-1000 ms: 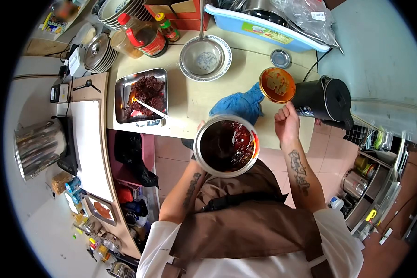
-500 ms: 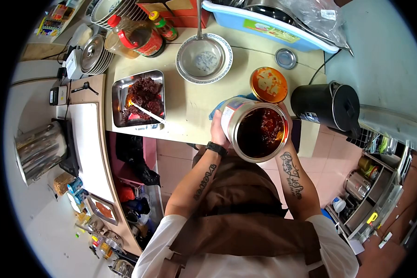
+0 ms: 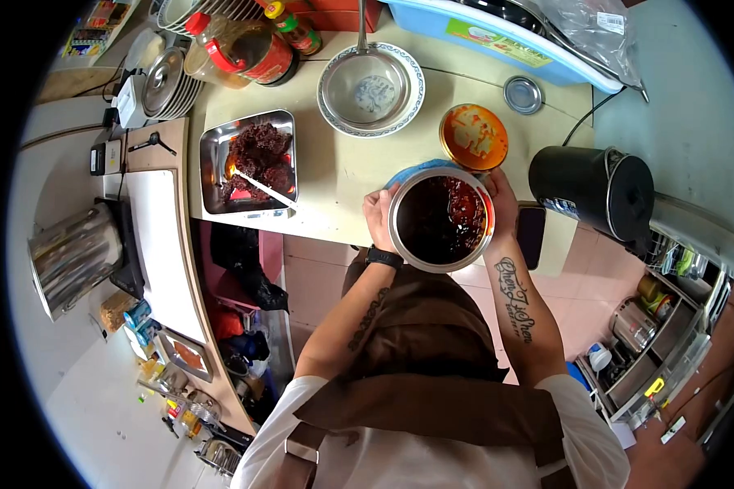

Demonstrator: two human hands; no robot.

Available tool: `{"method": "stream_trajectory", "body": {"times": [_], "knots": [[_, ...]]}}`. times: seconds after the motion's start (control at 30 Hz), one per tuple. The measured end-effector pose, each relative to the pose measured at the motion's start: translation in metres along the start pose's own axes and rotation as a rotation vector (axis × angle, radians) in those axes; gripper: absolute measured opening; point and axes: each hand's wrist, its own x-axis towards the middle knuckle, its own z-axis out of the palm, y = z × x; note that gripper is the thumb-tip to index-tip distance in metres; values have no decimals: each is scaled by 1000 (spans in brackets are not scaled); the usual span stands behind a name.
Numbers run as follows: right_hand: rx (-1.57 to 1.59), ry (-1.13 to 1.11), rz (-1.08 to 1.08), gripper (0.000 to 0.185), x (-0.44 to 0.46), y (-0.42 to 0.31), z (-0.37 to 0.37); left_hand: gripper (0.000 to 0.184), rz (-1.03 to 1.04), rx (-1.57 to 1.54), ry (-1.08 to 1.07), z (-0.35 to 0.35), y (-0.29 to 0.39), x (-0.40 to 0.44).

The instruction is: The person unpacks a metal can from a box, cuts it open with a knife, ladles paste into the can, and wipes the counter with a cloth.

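Note:
A large open tin can (image 3: 434, 224) holds dark red, oily sauce with chunky bits along its right inner wall. My left hand (image 3: 379, 218) is closed on its left side, and my right hand (image 3: 501, 204) grips the right side; some fingers are hidden behind it. The can stands nearly upright at the counter's front edge, its mouth facing up at me. A blue cloth (image 3: 412, 171) shows just behind it. Right behind the can lies an orange sauce-smeared lid (image 3: 485, 151), close to my right fingers.
On the counter (image 3: 334, 179), a steel tray (image 3: 208, 175) holds dark red paste and a white-handled utensil. A ladle rests in a patterned bowl (image 3: 416, 94). Nearby are a small metal lid (image 3: 523, 95), a black kettle (image 3: 575, 187), a phone (image 3: 532, 232), sauce bottles (image 3: 265, 61) and a blue bin (image 3: 440, 28).
The can has swung from tilted towards me to nearly upright, and its printed side has gone out of sight. Both hands have stayed on it. The view has shifted slightly.

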Motion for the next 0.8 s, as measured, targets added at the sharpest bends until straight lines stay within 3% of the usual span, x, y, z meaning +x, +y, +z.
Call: {"method": "stream_trajectory", "body": {"times": [0.13,0.17,0.27,0.33,0.4,0.53,0.6,0.77,0.8], "knots": [[33,-21,5,38,-3,-3,-6,45,70,281,-53,-10,-7,2],[4,64,-21,34,-1,-2,-7,45,88,357,-72,-13,-6,2],[-29,69,-250,25,-29,-30,3,43,284,760,-101,-1,53,-14],[-84,-99,-464,12,-73,-59,24,43,278,715,-134,-8,71,-20],[-403,-230,-738,2,-108,-77,33,44,131,486,-203,-22,80,-28],[-1279,-237,-1262,8,-166,-71,32,46,133,407,-385,-48,122,-44],[-1555,-529,-1544,17,-179,-61,47,44,153,385,-453,-58,138,-48],[-1837,-855,-1446,13,-164,-13,32,29,444,471,-534,-47,158,-49],[-1722,-614,-1380,12,-156,-11,10,28,440,432,-510,-40,161,-50]]}}
